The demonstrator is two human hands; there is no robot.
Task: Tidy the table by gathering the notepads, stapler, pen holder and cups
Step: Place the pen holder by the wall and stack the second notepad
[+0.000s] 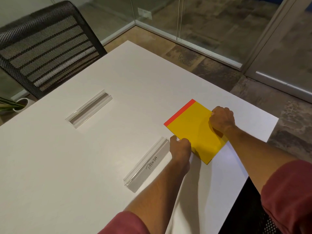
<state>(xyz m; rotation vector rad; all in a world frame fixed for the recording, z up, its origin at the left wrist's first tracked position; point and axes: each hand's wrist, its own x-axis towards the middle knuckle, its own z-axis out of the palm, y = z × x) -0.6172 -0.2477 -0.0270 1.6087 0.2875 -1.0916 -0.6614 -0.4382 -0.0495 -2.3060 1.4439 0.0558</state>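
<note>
Near the right edge of the white table (84,166), 1 yellow notepad (190,127) with a red binding strip lies flat. Left hand (180,147) pinches its near-left edge; right hand (222,119), fingers curled closed, grips its right edge.

A yellow notepad (194,130) with a red strip along its top edge was the only one of the task's things in view. It sat near the right end of the white table (67,157), turned at an angle so that its red-bound edge pointed up and to the left, away from the person. Its cover was plain and closed. It looked slightly tilted, its near corner seeming to hang a little above the tabletop. Both hands gripped it: the left hand (180,147) pinched its near left edge, and the right hand (222,119) closed over its far right edge.
</note>
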